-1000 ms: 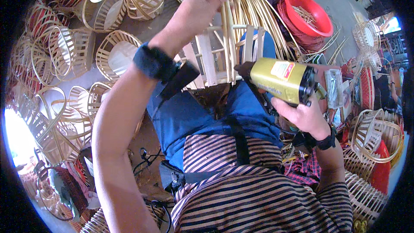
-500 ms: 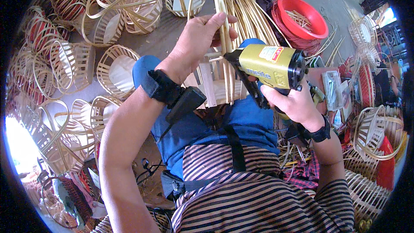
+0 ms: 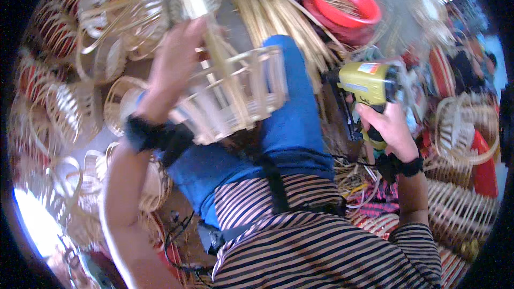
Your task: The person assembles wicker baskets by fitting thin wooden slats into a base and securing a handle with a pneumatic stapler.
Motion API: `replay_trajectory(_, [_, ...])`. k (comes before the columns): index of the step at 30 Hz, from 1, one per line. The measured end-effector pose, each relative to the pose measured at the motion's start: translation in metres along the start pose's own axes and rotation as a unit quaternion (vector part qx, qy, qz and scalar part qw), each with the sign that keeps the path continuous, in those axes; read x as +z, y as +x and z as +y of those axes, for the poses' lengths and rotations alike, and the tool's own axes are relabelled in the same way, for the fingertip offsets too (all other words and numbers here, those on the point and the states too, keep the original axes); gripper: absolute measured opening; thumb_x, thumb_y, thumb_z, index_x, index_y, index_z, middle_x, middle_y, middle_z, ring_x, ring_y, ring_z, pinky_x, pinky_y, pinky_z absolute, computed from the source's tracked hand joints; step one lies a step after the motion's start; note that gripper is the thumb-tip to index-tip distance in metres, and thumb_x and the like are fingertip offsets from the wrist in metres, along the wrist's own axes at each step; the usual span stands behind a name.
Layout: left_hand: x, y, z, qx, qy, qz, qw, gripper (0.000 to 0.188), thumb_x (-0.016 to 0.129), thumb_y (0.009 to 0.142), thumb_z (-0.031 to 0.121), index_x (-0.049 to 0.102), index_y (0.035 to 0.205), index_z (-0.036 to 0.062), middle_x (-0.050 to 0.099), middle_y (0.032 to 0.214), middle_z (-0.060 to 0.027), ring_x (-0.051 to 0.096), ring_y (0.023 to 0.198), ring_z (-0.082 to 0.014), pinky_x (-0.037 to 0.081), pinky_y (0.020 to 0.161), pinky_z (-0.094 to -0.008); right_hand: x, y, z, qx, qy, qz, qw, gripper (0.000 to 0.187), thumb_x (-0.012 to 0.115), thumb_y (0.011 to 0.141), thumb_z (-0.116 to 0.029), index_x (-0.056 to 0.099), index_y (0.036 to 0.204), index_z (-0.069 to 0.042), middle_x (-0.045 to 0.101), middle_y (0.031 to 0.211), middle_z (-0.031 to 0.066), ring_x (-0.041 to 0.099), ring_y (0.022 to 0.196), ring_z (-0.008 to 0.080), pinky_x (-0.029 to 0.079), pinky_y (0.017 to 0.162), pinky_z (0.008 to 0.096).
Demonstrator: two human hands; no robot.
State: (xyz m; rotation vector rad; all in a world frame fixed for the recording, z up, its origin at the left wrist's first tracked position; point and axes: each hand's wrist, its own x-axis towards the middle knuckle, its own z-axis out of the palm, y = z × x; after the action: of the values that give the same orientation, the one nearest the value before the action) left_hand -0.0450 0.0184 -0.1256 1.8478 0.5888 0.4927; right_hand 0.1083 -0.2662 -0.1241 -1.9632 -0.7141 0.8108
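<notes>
My left hand [image 3: 178, 59], blurred by motion, is closed around the bent cane handle of a pale slatted basket [image 3: 241, 88]. The basket hangs tilted over my knees in blue trousers, and its handle runs up past my fingers. Off to the right, my right hand [image 3: 390, 128] is wrapped round the grip of a yellow and black pneumatic nail gun [image 3: 364, 83]. A gap separates the gun's nose from the basket. Both wrists wear black bands.
Many finished baskets [image 3: 123, 104] crowd the left side. A bundle of long cane strips [image 3: 257, 0] lies ahead, beside a red basin [image 3: 369, 0] with short sticks in it. More baskets [image 3: 460, 128] and a red object [image 3: 486, 166] stand at the right.
My left hand has swung left with the basket, which is now tilted and more fully visible. The nail gun has moved right, away from the basket it was against.
</notes>
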Motion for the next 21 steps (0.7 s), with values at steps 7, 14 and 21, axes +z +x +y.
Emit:
replay_trajectory(7, [-0.117, 0.020, 0.040, 0.439, 0.601, 0.114, 0.658, 0.063, 0.065, 0.058, 0.008, 0.041, 0.116, 0.0128, 0.038, 0.119, -0.0082, 0.038, 0.108, -0.0263, 0.034, 0.089, -0.0349, -0.054, -0.024, 0.198, 0.030, -0.392, 0.287, 0.874, 0.056, 0.053, 0.066, -0.004, 0.029, 0.117, 0.000, 0.035, 0.107, 0.0213, 0.043, 0.093, 0.0346, 0.040, 0.074, 0.0366])
replay_trajectory(14, [-0.120, 0.069, 0.051, 0.446, 0.642, -0.115, 0.613, 0.016, 0.058, 0.058, 0.010, 0.052, 0.072, 0.0054, 0.054, 0.085, -0.0083, 0.051, 0.086, -0.0260, 0.038, 0.077, -0.0366, -0.053, -0.029, 0.281, 0.254, -0.410, 0.408, 0.775, 0.061, 0.051, 0.070, -0.013, 0.023, 0.124, -0.007, 0.027, 0.121, 0.0196, 0.040, 0.101, 0.0369, 0.040, 0.078, 0.0399])
replay_trajectory(21, [-0.107, 0.044, 0.050, 0.419, 0.663, -0.041, 0.619, 0.011, 0.058, 0.064, 0.013, 0.050, 0.066, 0.0049, 0.053, 0.068, -0.0080, 0.052, 0.071, -0.0235, 0.038, 0.068, -0.0340, -0.048, 0.012, 0.274, 0.193, -0.539, 0.424, 0.702, 0.062, 0.059, 0.070, -0.028, 0.032, 0.120, -0.004, 0.031, 0.121, 0.0165, 0.039, 0.103, 0.0314, 0.037, 0.082, 0.0381])
